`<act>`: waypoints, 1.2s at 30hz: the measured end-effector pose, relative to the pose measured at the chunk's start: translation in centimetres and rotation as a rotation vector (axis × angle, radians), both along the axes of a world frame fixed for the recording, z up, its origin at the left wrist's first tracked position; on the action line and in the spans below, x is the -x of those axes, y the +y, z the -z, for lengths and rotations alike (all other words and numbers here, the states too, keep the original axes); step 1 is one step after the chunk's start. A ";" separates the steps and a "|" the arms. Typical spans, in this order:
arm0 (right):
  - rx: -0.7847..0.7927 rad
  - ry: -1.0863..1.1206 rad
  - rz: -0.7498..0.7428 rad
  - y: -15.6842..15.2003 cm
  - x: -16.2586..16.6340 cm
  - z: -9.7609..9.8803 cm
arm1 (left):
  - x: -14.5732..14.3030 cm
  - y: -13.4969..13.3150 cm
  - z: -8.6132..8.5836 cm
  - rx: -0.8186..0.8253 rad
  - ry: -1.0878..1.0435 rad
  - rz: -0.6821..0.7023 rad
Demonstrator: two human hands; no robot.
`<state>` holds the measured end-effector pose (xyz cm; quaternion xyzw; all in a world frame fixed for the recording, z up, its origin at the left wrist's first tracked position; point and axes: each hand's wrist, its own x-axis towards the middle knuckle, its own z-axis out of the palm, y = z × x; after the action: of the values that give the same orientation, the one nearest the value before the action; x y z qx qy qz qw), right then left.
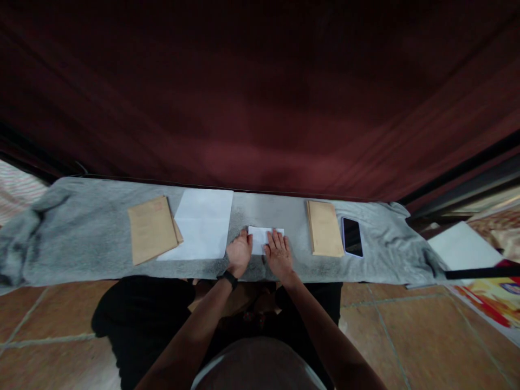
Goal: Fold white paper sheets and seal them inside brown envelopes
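1. Small white folded-paper rectangle (260, 241): lies between both hands, long axis running left to right.
2. Right hand (279, 255): nearer, flat upon it, fingers slightly spread. Left hand (239, 252): at its left edge; whether pinching, cannot tell.
3. Grey cloth surface (101, 222) beneath; large white paper sheet (205, 225) left of left hand.
4. Dark red panel (260, 119) beyond both hands.

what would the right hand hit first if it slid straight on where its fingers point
Likely the dark red surface, beyond the folded paper under the right hand and some grey cloth; depth is unclear.
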<state>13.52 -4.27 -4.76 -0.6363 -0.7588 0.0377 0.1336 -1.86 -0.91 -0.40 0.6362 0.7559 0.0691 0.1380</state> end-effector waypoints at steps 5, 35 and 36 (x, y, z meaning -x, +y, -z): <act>0.021 -0.031 0.019 0.0 0.1 -0.1 | -1.3 -1.0 0.4 -0.217 -0.088 0.166; -0.147 0.101 0.090 -5.2 -3.8 0.2 | -0.6 -2.6 3.2 -0.314 0.048 0.484; -0.151 0.136 0.044 -6.3 -3.6 0.1 | -0.6 -2.6 3.3 -0.320 0.055 0.484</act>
<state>17.10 -10.56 -4.82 -0.6368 -0.7347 0.0205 0.2330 -1.27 -3.54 -3.67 0.8133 0.5652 0.1353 0.0281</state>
